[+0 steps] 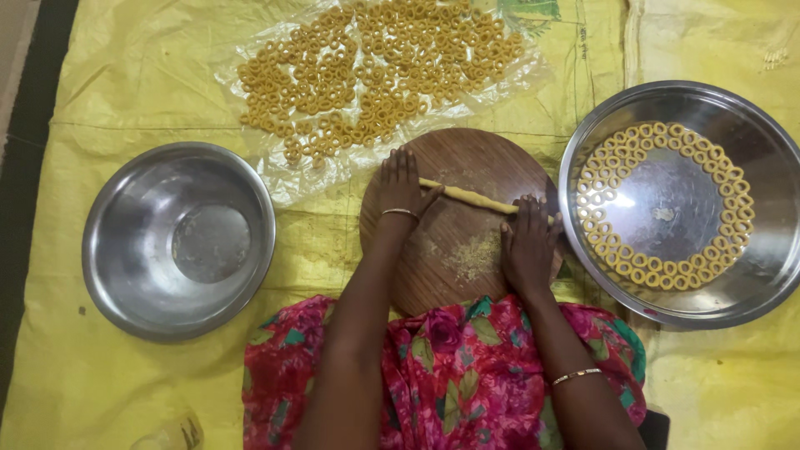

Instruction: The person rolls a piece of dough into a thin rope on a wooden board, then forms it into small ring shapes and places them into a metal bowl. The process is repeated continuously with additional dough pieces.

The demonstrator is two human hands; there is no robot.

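Observation:
A thin yellow dough rope (475,197) lies across a round wooden board (450,258). My left hand (400,185) rests flat on the rope's left end, fingers spread and pointing away from me. My right hand (527,243) lies flat over the rope's right end near the board's edge. Neither hand grips anything; both palms press down. Some yellow crumbs (475,254) sit on the board between my hands. Bangles circle both wrists.
An empty steel bowl (108,242) stands left of the board. On the right, a steel plate (750,283) holds several dough rings in a circle. Beyond the board, a clear plastic sheet (275,179) carries several rings. A yellow sheet (108,75) covers the floor.

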